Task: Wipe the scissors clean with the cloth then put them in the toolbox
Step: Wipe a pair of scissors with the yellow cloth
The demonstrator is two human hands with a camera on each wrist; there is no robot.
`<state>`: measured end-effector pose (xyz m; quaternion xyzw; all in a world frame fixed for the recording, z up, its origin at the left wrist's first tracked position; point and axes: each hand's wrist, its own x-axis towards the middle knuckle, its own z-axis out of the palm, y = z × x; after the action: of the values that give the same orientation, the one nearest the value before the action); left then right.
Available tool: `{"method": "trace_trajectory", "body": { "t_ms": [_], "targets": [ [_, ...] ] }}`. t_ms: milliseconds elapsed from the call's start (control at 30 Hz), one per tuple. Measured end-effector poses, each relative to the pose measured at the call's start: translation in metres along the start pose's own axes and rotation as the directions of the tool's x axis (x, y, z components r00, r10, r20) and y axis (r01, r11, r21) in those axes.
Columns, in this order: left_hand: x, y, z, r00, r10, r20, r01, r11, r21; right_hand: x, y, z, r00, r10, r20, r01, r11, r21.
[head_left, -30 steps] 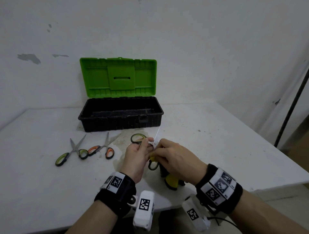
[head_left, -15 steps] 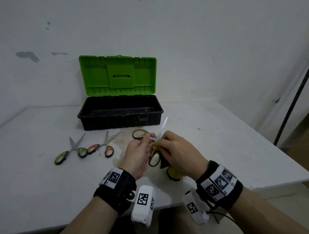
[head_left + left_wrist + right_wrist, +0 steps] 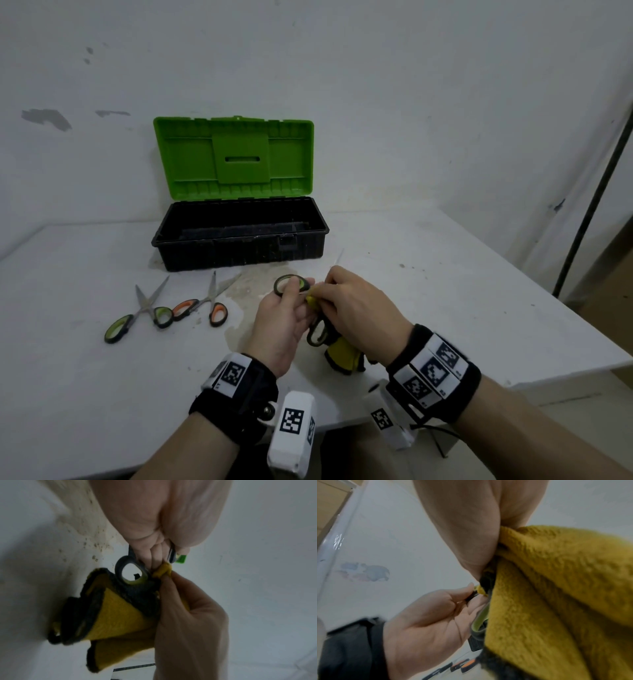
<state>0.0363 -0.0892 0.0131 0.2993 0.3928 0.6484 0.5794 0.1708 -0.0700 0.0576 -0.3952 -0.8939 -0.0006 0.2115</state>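
Observation:
My left hand (image 3: 286,317) grips a pair of green-handled scissors (image 3: 291,286) by the handles, just above the table's front middle. One handle loop (image 3: 131,574) shows below its fingers in the left wrist view. My right hand (image 3: 356,305) pinches the yellow cloth with black edging (image 3: 344,358) around the blades; only a thin blade tip (image 3: 339,257) sticks out past it. The cloth (image 3: 556,588) hangs down from that hand. The black toolbox (image 3: 239,234) stands with its green lid (image 3: 236,157) up behind my hands.
Two more pairs lie on the white table (image 3: 445,291) to the left: green-handled scissors (image 3: 144,313) and orange-handled scissors (image 3: 209,303). A stained patch (image 3: 246,291) lies before the toolbox. The table's right edge drops to the floor; a dark pole (image 3: 589,205) leans at right.
The scissors have tilted and my right hand with the cloth has slid up along the blades, so less blade shows than half a second ago. Both hands stay close together.

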Motion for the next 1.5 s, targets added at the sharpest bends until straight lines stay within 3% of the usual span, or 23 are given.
{"method": "trace_trajectory", "body": {
  "t_ms": [100, 267, 433, 567, 767, 900, 1000, 1100, 1200, 1300, 1500],
  "targets": [
    [0.002, 0.004, -0.002, 0.999, 0.037, -0.023, -0.038, 0.999, -0.021, 0.001, 0.006, -0.004, 1.0, 0.021, 0.015, -0.02, 0.999, -0.04],
    [0.0, 0.004, 0.002, 0.999, 0.05, 0.001, -0.05, 0.999, -0.015, 0.001, -0.006, 0.002, 0.997, -0.035, -0.074, 0.037, 0.999, 0.026],
    [0.0, 0.006, 0.0, 0.999, 0.051, 0.005, -0.051, 0.999, -0.017, 0.001, 0.002, 0.005, 0.989, 0.049, -0.141, -0.041, 0.997, 0.06],
    [-0.003, 0.002, 0.0, 0.999, 0.049, 0.011, -0.049, 0.999, -0.012, 0.001, -0.006, 0.005, 0.985, 0.025, -0.168, -0.016, 0.998, 0.059],
    [-0.002, 0.004, -0.002, 0.998, 0.055, -0.011, -0.055, 0.998, -0.002, 0.003, 0.003, 0.008, 0.992, 0.087, -0.096, -0.085, 0.996, 0.032],
    [-0.001, 0.004, -0.002, 0.999, 0.037, -0.039, -0.038, 0.999, -0.034, 0.004, 0.007, -0.002, 0.975, 0.077, -0.209, -0.068, 0.997, 0.047],
    [-0.001, 0.005, 0.001, 1.0, 0.023, -0.021, -0.024, 1.0, -0.005, 0.001, 0.004, 0.002, 0.993, 0.008, -0.114, -0.003, 0.999, 0.043],
    [0.001, 0.004, -0.002, 0.999, 0.027, -0.047, -0.027, 1.0, 0.005, -0.001, 0.01, 0.001, 0.998, 0.036, -0.056, -0.035, 0.999, 0.008],
    [0.005, 0.005, -0.008, 0.997, 0.021, -0.08, -0.023, 0.999, -0.026, 0.0, 0.022, -0.011, 0.987, 0.123, -0.107, -0.121, 0.992, 0.02],
    [0.003, 0.006, -0.004, 0.998, 0.004, -0.057, -0.006, 0.999, -0.032, 0.003, 0.023, -0.014, 0.974, 0.102, -0.204, -0.09, 0.994, 0.067],
    [0.003, 0.007, 0.001, 0.999, 0.008, -0.049, -0.011, 0.999, -0.042, -0.008, 0.01, 0.009, 0.995, 0.008, -0.1, -0.001, 0.997, 0.072]
  ]
}}
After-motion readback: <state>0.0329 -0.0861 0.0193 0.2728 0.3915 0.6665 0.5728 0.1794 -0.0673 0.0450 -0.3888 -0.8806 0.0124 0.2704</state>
